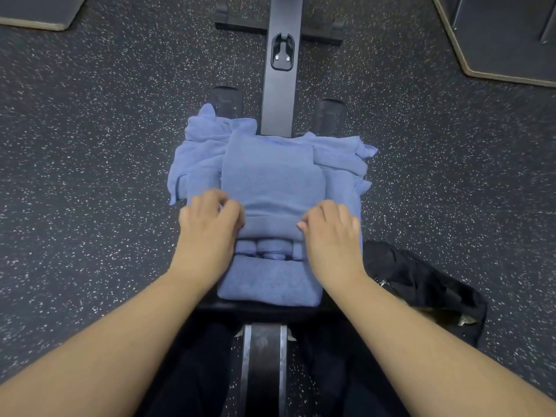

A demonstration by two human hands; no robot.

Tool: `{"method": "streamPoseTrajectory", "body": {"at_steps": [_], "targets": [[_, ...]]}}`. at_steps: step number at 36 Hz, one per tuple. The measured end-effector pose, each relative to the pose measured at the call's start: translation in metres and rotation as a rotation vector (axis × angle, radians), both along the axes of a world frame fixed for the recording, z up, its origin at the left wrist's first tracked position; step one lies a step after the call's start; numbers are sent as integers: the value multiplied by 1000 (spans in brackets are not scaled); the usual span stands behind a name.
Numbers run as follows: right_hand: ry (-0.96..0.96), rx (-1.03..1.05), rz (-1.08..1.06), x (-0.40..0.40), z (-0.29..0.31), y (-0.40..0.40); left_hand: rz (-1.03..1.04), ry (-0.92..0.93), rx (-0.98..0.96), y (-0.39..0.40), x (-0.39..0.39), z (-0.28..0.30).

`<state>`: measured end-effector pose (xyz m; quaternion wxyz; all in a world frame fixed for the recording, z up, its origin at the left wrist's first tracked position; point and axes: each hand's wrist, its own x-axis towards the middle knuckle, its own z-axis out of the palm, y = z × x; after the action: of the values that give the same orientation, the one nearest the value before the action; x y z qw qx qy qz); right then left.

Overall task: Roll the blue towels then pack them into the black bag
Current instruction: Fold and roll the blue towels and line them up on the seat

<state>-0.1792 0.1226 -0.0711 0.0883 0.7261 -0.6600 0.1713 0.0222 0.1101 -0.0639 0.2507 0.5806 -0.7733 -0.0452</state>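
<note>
I am sitting astride a black bench [264, 308] and looking down at a heap of blue towels [272, 176] piled on its far end. My left hand [207, 219] is pressing down on the left side of the top towel [270, 173], fingers curled and pinching the cloth at its near fold. My right hand [332, 225] is doing the same on the right side, fingers bent and gripping the edge of that fold, thumb tucked toward the middle. Between my hands the near end of the towel is turning over into a thick roll [270, 225] lying across the bench.

Just under that roll, a few small rolled ends [267, 246] are showing side by side, and nearer to me a folded towel [267, 281] is lying flat, touching both my wrists. More loose towels are spreading out to the left [192, 164] and right [343, 158] of the top one, hanging off the bench sides.

The black bag [421, 287] is sitting on the speckled floor [90, 176] just beside the bench on my right, close to my right forearm. I cannot tell whether it is open. A black rail [281, 70] is running away from the towels.
</note>
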Motion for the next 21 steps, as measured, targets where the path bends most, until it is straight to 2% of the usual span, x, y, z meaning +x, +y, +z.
{"method": "streamPoseTrajectory", "body": {"at_steps": [4,7,15,21], "targets": [[-95,-3,122,3,3,0,-155,-8,23,2,-7,-4],[-156,41,193,8,3,2,-131,-5,46,3,-11,-8],[-150,30,136,13,-4,6,-95,-32,115,6,-9,-11],[-142,17,98,11,-7,2,-109,37,140,0,-8,-15]]}}
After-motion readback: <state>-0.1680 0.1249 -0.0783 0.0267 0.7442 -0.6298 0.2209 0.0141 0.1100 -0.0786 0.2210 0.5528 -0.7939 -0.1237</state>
